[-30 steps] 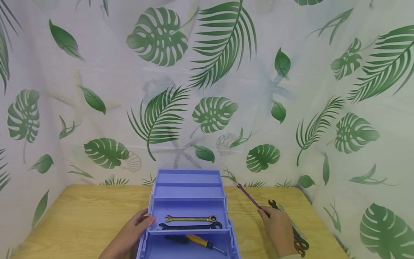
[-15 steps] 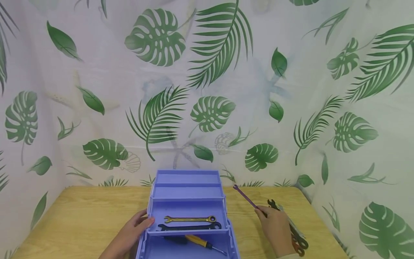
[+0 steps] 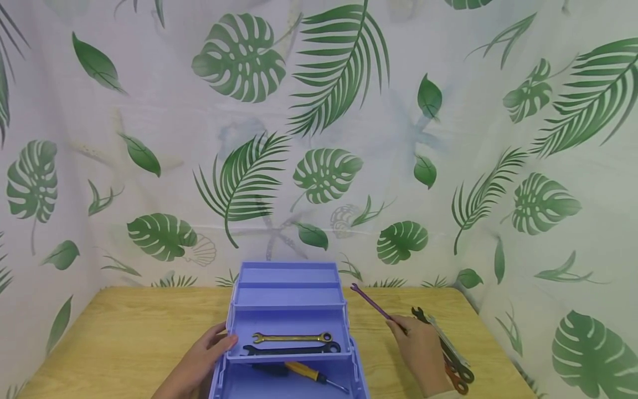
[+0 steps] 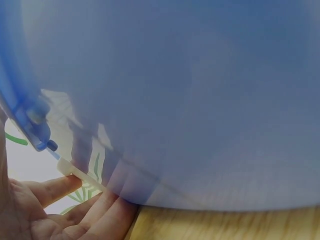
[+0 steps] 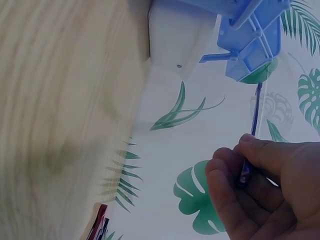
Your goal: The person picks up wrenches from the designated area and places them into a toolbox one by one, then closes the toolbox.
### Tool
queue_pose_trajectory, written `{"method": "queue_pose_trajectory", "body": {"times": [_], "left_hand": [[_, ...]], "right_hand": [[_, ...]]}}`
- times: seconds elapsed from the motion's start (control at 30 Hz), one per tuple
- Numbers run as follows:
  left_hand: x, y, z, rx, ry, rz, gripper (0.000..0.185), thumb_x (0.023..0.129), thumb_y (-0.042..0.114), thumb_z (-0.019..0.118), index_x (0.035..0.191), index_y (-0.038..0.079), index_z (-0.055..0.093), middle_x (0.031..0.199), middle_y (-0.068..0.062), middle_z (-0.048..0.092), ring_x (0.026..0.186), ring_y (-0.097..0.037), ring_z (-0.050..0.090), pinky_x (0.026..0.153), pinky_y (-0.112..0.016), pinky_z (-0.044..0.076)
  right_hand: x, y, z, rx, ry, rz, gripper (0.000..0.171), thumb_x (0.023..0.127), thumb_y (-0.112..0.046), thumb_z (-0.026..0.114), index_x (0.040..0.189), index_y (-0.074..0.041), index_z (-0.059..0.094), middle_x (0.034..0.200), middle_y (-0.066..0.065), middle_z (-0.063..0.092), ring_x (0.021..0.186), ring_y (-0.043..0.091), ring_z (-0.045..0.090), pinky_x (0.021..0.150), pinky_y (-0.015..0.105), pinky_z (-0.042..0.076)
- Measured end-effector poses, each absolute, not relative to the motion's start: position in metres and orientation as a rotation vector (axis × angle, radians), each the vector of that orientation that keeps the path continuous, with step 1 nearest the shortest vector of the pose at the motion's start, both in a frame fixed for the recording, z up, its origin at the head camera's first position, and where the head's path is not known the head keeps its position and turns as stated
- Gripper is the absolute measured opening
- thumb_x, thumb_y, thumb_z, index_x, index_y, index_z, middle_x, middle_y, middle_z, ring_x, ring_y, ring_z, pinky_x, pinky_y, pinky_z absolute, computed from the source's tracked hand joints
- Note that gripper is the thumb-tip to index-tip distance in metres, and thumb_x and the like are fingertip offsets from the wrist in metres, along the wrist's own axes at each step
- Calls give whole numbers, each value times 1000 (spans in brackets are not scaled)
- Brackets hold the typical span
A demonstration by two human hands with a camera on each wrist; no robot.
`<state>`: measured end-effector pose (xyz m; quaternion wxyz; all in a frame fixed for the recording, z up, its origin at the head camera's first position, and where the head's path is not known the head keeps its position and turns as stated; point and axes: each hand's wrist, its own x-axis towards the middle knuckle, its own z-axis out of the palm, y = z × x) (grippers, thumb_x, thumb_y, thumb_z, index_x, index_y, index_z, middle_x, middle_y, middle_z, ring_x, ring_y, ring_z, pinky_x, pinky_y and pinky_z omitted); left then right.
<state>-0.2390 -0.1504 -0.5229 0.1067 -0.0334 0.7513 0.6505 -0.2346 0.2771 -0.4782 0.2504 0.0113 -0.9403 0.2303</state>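
Toolbox (image 3: 289,320) of blue plastic stands open on a wood-grain table (image 3: 134,332), before a leaf-print cloth (image 3: 279,122), its trays stepped up towards the back. Left hand (image 3: 201,354) grips the box's left side, thumb at the edge of a tray, and has stayed there over the last second. Right hand (image 3: 421,346), to the right of the box, holds a purple wrench (image 3: 371,301) pinched between thumb and fingers, its free end pointing up and left. That wrench is what has just changed: it has moved left, nearer to the box. In the head view a narrow gap shows between its tip and the box; for the work in hand, I judge it closer to the trays but not yet in one.

Beyond the right hand lie loose wrenches: a black wrench (image 3: 456,354), a silver wrench (image 3: 441,332) and, partly hidden, a red wrench (image 3: 457,381). One tray holds a dark wrench (image 3: 294,350) at its front edge and, behind that, a shorter gold wrench (image 3: 291,338). In the bottom section lies a yellow-handled screwdriver (image 3: 304,370), shaft towards the right.
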Motion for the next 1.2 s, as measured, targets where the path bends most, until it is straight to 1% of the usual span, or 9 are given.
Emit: {"method": "queue_pose_trajectory", "body": {"times": [0.1,0.23,0.33,0.47,0.53,0.67,0.8,1.03,1.2], "left_hand": [[-239,-151,-524,-100,2216,1917,76,98,48,65,155,3,40,146,-31,50,123,-41,59,89,-55,58],[-240,-151,-525,-97,2216,1916,77,98,49,65,155,3,40,146,-30,51,122,-40,59,90,-54,58],[-240,-151,-524,-107,2213,1906,79,96,52,66,155,4,40,145,-29,51,122,-39,60,89,-54,58],[-240,-149,-523,-143,2186,1920,81,96,54,67,155,6,41,145,-29,52,119,-38,62,87,-54,59],[-240,-148,-523,-142,2175,1929,80,96,53,66,155,5,40,145,-29,51,118,-37,62,85,-54,60],[-239,-148,-524,-92,2188,1923,78,98,50,65,156,4,39,145,-30,51,120,-38,61,87,-53,59],[-239,-149,-525,-78,2186,1923,77,99,49,64,156,4,39,146,-30,51,122,-38,60,88,-52,59],[-239,-148,-524,-106,2232,1903,76,98,50,65,154,4,42,143,-28,54,119,-37,61,89,-52,58],[-240,-149,-525,-125,2215,1925,76,98,50,65,154,4,41,144,-30,53,118,-37,63,87,-53,59]], "right_hand": [[-234,275,-479,104,-2487,579,14,88,-15,82,100,-6,83,88,8,79,63,12,66,50,24,45],[-234,273,-479,171,-2422,553,14,87,-15,84,98,-7,83,87,7,79,72,19,74,54,26,52],[-233,269,-476,210,-2411,559,15,87,-15,83,100,-7,83,88,6,79,74,20,75,57,29,56],[-230,261,-475,305,-2342,530,16,83,-11,87,98,-9,84,87,2,79,76,17,75,61,31,60],[-229,257,-477,360,-2292,513,17,79,-8,88,95,-10,84,85,1,79,75,15,75,61,30,59],[-227,249,-480,446,-2246,500,19,76,-8,91,93,-13,84,84,-4,78,75,12,74,61,26,59],[-224,238,-478,559,-2218,438,22,74,-7,92,93,-13,84,84,-5,77,76,10,73,64,27,59],[-221,222,-469,668,-2245,332,21,76,-10,92,95,-15,84,84,-7,75,78,7,71,66,26,60],[-222,211,-464,734,-2285,341,21,77,-10,91,97,-14,84,86,-6,76,79,6,70,68,23,59]]}}
